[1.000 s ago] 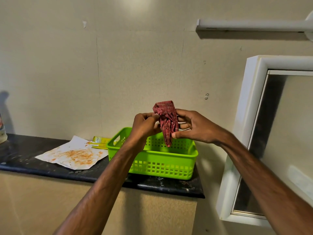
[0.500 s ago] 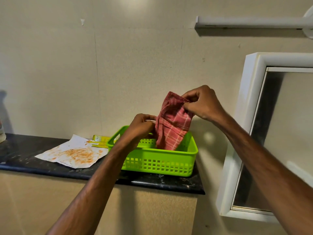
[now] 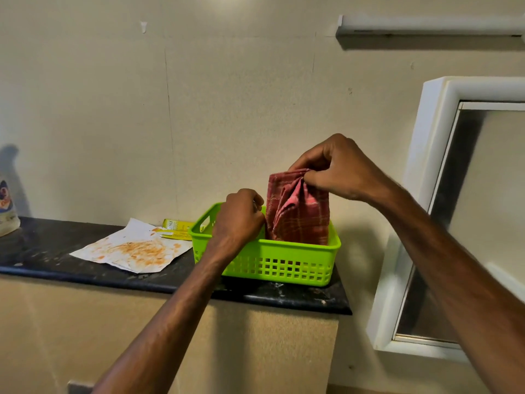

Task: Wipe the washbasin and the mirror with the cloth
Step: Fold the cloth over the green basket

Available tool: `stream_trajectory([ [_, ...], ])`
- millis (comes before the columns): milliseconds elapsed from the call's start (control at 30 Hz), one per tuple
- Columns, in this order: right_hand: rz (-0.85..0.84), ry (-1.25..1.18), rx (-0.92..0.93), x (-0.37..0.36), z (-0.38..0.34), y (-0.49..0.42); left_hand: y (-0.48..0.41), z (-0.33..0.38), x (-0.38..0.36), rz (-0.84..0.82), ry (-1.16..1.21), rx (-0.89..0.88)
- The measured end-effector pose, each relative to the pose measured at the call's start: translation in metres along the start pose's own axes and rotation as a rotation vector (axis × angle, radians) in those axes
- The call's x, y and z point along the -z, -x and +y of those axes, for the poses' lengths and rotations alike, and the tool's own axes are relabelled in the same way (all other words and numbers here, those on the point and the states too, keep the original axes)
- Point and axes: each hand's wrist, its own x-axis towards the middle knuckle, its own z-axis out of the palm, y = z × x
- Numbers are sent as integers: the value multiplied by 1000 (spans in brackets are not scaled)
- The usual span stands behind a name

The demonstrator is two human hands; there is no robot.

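A red checked cloth (image 3: 298, 211) hangs folded above the green basket (image 3: 284, 265), its lower edge inside the basket. My right hand (image 3: 338, 169) pinches its top edge from the right. My left hand (image 3: 241, 214) grips its left lower edge at the basket's rim. The mirror (image 3: 483, 211) in a white frame hangs on the wall at the right. No washbasin is in view.
The basket stands on a dark stone ledge (image 3: 56, 251). A stained sheet of paper (image 3: 133, 248) and a yellow tube (image 3: 176, 228) lie left of it. A bottle (image 3: 7, 211) stands at the far left. A white tube light (image 3: 426, 27) is on the wall above.
The cloth was bunched between both hands a second ago; my right hand then lifted one edge and spread it out. Now the cloth has come down into the basket.
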Motion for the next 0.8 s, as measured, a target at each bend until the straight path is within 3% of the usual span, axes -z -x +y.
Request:
stream_trajectory([
  [333,-101,-89,38,-39,-15,114,6,-2,0,0,26,-34],
  [533,-61,100,27,-87,15,166,12,0,0,121,101,-185],
  [800,-9,26,-10,-78,6,201,40,11,3,255,355,-306],
])
